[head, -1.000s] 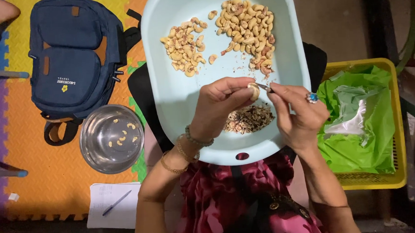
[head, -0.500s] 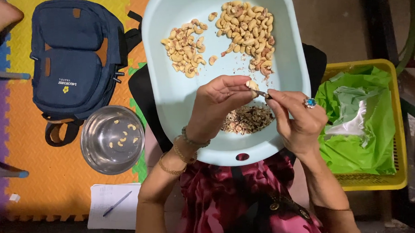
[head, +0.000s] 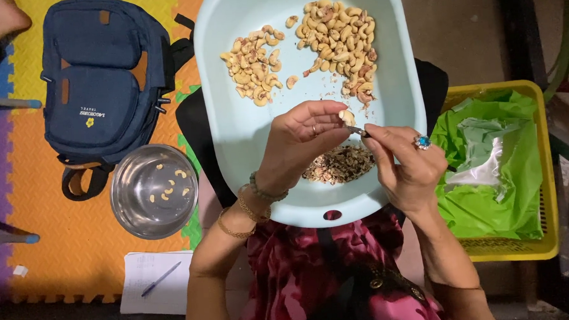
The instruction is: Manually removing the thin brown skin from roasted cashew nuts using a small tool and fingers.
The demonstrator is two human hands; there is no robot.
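Observation:
A pale blue oval tray (head: 232,124) rests on my lap. My left hand (head: 300,143) pinches a pale cashew nut (head: 346,117) over the tray. My right hand (head: 405,164), wearing a blue-stone ring, grips a small metal blade (head: 357,130) whose tip touches the nut. Under both hands lies a heap of brown skin peelings (head: 340,164). Two piles of cashews sit at the tray's far end, a smaller left pile (head: 253,64) and a larger right pile (head: 342,39).
A steel bowl (head: 154,190) with a few nuts stands on the foam mat to my left. A navy backpack (head: 105,78) lies beyond it. A yellow basket (head: 539,248) lined with green plastic sits to my right. A notepad with a pen (head: 156,290) lies near my left knee.
My hands stay together over the peelings. The nut between my left fingers has turned slightly and the blade has shifted against it.

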